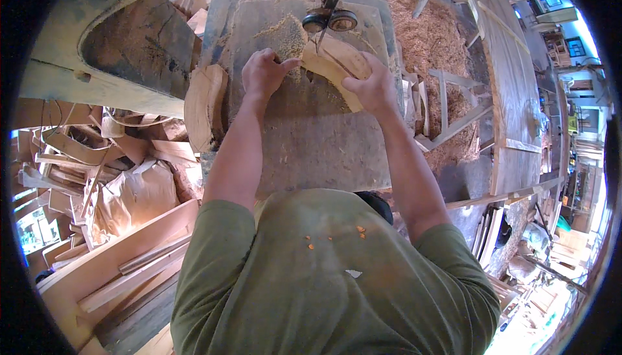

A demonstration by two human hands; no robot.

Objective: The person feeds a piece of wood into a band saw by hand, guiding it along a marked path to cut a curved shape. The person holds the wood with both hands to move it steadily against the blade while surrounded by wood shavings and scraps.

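On the saw table (295, 154) lies a curved pale wood piece (334, 57), its far side at the thin bandsaw blade (320, 42). Gripping its right part is my right hand (374, 86), with the thumb across the near side and the fingers over the far edge. My left hand (264, 73) is closed by the piece's left end, its fingers curled and partly hidden. Its thumb reaches right and appears to touch that end. Two round guide wheels (329, 21) hang just above the wood. A dark line runs along the top of the piece.
Sawdust (285, 34) is heaped beyond my left hand. Another curved wood block (206, 105) stands at the table's left edge, below the saw's big frame (123, 86). Offcuts and a pale sack (136, 196) crowd the left; shavings (421, 31) and a wooden frame (453, 108) are at right.
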